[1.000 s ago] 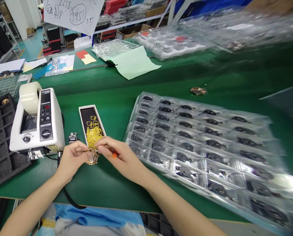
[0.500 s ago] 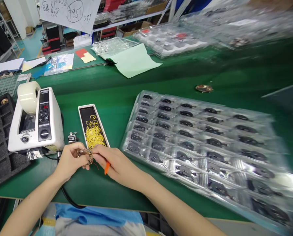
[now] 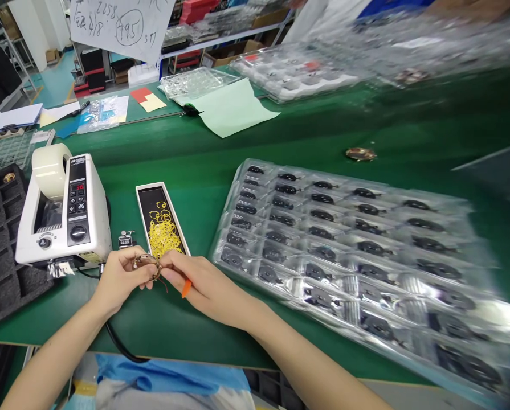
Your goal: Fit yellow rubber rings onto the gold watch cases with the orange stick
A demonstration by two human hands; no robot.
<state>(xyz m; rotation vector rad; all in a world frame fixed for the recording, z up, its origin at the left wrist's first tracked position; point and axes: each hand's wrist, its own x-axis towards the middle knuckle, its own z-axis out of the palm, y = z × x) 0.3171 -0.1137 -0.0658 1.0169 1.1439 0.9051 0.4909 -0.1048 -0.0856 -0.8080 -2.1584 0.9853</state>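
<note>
We record one long green-topped workbench [image 3: 408, 125]; beyond it, white metal shelving [image 3: 224, 35] holding cardboard boxes [image 3: 224, 60]; stacked black-and-red cases [image 3: 90, 74]; a handwritten paper sign [image 3: 122, 23]; a white pillar [image 3: 32, 28]; a teal painted floor [image 3: 53, 85].

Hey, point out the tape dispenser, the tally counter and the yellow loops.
Tape dispenser [image 3: 77, 212], head view, on its control panel.
Tally counter [image 3: 126, 240], head view, on its body.
Yellow loops [image 3: 162, 236], head view, on the middle of the pile.
</note>
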